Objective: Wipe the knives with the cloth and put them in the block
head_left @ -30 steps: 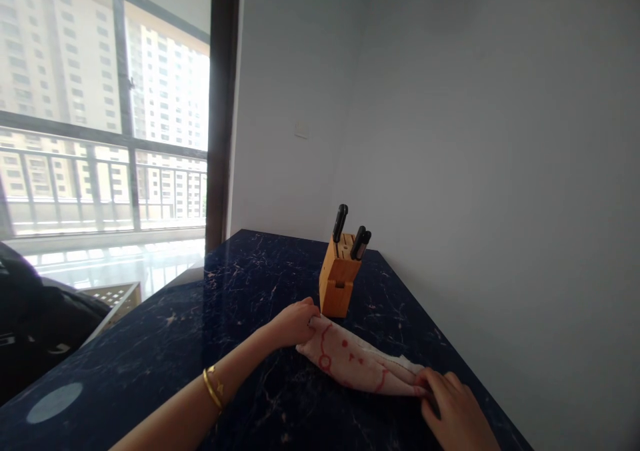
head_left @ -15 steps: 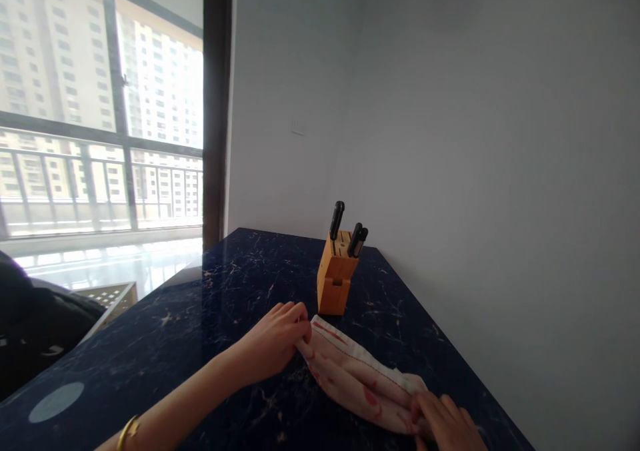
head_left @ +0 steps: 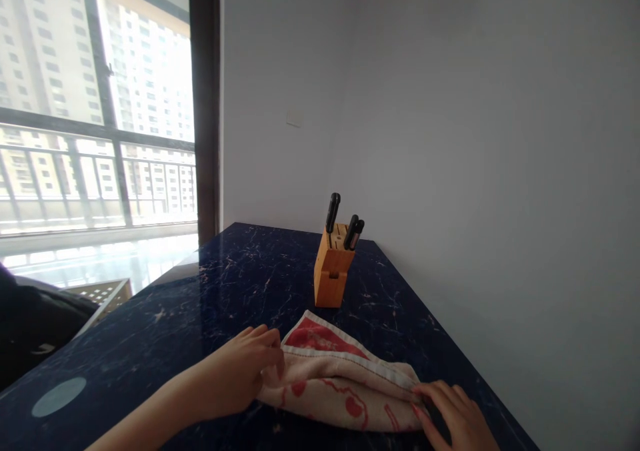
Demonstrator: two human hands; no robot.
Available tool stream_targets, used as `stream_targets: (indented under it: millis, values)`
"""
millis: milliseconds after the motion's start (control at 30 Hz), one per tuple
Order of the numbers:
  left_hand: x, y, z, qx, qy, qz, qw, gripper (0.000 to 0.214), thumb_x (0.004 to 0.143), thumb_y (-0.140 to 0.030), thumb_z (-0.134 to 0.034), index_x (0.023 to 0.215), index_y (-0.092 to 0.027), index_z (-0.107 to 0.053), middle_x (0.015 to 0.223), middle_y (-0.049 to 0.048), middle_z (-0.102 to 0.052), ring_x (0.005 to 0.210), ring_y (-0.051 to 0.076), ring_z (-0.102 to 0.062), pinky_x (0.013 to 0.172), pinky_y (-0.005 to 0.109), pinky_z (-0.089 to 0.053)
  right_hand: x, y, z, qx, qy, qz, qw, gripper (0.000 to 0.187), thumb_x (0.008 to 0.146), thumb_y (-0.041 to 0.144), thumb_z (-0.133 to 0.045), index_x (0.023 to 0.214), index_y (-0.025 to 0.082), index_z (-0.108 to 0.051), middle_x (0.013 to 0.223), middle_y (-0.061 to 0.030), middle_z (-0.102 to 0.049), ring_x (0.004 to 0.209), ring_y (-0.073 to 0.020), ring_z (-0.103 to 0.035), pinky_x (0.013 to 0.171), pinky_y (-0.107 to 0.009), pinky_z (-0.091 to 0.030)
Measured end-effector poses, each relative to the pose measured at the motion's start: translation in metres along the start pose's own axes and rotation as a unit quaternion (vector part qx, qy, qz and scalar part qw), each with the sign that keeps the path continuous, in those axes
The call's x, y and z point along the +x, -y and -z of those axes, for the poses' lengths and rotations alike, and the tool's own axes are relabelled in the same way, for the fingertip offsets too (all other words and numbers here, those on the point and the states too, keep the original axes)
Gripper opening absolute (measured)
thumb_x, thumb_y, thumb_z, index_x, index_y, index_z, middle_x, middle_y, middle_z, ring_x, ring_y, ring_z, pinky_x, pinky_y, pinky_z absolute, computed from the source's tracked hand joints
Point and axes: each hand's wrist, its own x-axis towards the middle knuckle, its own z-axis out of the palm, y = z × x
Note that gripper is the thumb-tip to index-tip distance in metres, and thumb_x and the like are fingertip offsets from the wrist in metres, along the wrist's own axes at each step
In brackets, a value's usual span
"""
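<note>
A cream and red patterned towel [head_left: 345, 388] lies bunched and partly folded on the dark table in front of me. Its left edge is pinched in my left hand [head_left: 250, 364], whose fingers are closed on the cloth. At the right end, my right hand [head_left: 453, 411] grips the towel between thumb and fingers. Beyond the left hand a far corner of the towel shows its redder side, with a white hem. Just past that corner stands a wooden knife block [head_left: 333, 278], touched by neither hand.
Several black-handled knives [head_left: 333, 212] stick up from the block. The dark blue marbled table [head_left: 250, 271] runs along a grey wall [head_left: 475, 138] on the right. A pale round patch [head_left: 59, 398] is at the lower left. Beside the table sits a dark object [head_left: 35, 324].
My left hand has moved left and nearer to me with the towel's edge, spreading the cloth wider and exposing the red corner. The right hand keeps its hold at the right end.
</note>
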Motion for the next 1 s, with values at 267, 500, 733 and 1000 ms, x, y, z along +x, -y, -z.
stream_targets:
  millis: [267,500,733,1000]
  values:
    - [0.07,0.034,-0.028,-0.068,-0.073,0.124,0.987,0.029,0.072,-0.019,-0.045,0.098,-0.02,-0.058,0.094,0.004,-0.06,0.09,0.021,-0.051,0.079,0.029,-0.036,0.003,-0.025,-0.017,-0.002,0.009,-0.06,0.998,0.036,0.074,0.02,-0.043,0.107,0.025,-0.053,0.102,-0.0052,-0.06,0.087,-0.0216,-0.057,0.069,-0.032,-0.044]
    - [0.113,0.046,-0.059,-0.067,-0.085,0.222,0.969,0.021,0.067,-0.027,-0.055,0.084,-0.017,-0.061,0.084,0.0077,-0.06,0.088,0.026,-0.053,0.076,0.033,-0.037,0.02,-0.016,0.008,0.041,0.146,-0.069,0.986,0.047,0.061,0.015,-0.047,0.105,0.03,-0.056,0.104,-0.0021,-0.059,0.097,-0.0216,-0.052,0.076,-0.031,-0.039]
    - [0.116,0.059,-0.068,-0.086,-0.084,0.246,0.962,0.036,0.064,-0.025,-0.056,0.099,-0.019,-0.054,0.099,0.0057,-0.059,0.095,0.024,-0.052,0.077,0.031,-0.037,0.049,0.001,0.017,0.128,0.173,-0.104,0.971,0.015,0.066,0.018,-0.045,0.074,0.023,-0.056,0.081,0.0003,-0.062,0.081,-0.0189,-0.055,0.072,-0.028,-0.037]
    - [0.118,0.057,-0.065,-0.114,-0.029,0.243,0.963,0.028,0.065,-0.024,-0.055,0.094,-0.022,-0.055,0.078,-0.0025,-0.066,0.077,0.018,-0.059,0.065,0.026,-0.038,0.099,-0.023,-0.005,0.173,0.164,-0.137,0.961,0.016,0.07,0.02,-0.045,0.082,0.019,-0.056,0.072,0.0013,-0.062,0.067,-0.014,-0.055,0.057,-0.021,-0.035]
